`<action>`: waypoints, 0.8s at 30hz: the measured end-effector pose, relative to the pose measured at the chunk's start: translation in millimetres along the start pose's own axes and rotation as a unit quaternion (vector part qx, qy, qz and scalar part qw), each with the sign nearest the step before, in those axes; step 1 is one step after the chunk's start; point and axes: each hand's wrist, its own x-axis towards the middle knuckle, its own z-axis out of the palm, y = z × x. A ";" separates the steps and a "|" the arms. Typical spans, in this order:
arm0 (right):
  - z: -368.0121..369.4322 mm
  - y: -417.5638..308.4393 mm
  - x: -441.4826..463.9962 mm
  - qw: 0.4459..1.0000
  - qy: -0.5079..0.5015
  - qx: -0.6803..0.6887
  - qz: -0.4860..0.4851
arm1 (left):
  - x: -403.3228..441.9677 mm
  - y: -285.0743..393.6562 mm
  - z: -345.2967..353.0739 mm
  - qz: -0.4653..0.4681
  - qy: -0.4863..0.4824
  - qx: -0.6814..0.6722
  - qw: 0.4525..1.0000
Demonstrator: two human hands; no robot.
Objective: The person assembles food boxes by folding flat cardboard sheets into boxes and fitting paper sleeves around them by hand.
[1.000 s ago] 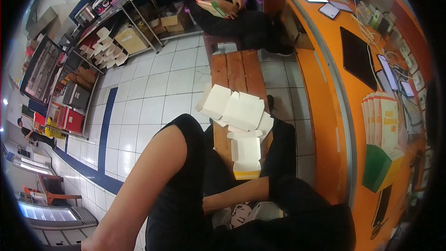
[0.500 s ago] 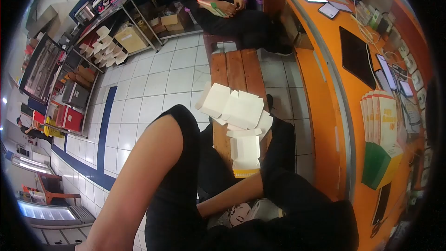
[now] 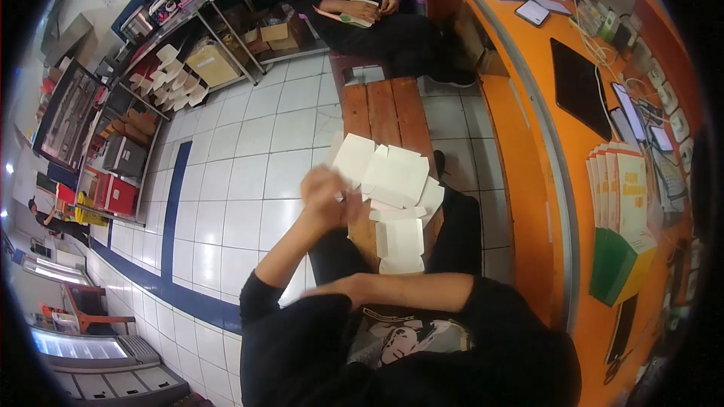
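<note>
My left hand (image 3: 326, 197) is over the left side of the wooden bench, beside flattened white cartons (image 3: 396, 175). It is smeared by motion, and I cannot tell whether it touches them. My right forearm crosses in front of my body, and my right hand (image 3: 343, 287) lies at my black left sleeve near the elbow. Its fingers look stretched out, though partly covered. Just in front of me on the bench (image 3: 385, 113) stands an open white carton (image 3: 401, 241), its lower end hidden behind my right forearm.
An orange counter (image 3: 539, 181) runs along my right, with a stack of printed paper sleeves (image 3: 622, 218), a black tablet (image 3: 579, 87) and several phones. Across the bench sits a person in black (image 3: 362, 30), holding a folded printed paper piece. White carton stacks (image 3: 175, 79) stand under the left-hand shelf.
My left forearm has swung down and forward, bringing the left hand into view beside the cartons. My right hand, hidden before, now shows at the left sleeve.
</note>
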 end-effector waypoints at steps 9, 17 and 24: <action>27.6 152.0 119.5 0.856 0.038 0.515 0.027 | -227.3 -39.2 11.6 -0.316 -0.229 0.072 0.918; 46.6 126.5 19.4 0.761 0.098 0.598 0.233 | -278.9 -71.5 -104.5 -0.398 -0.468 0.133 0.778; -7.1 145.4 -26.5 0.895 0.286 0.244 0.239 | -191.4 -93.2 -25.7 -0.524 -0.158 -0.032 0.836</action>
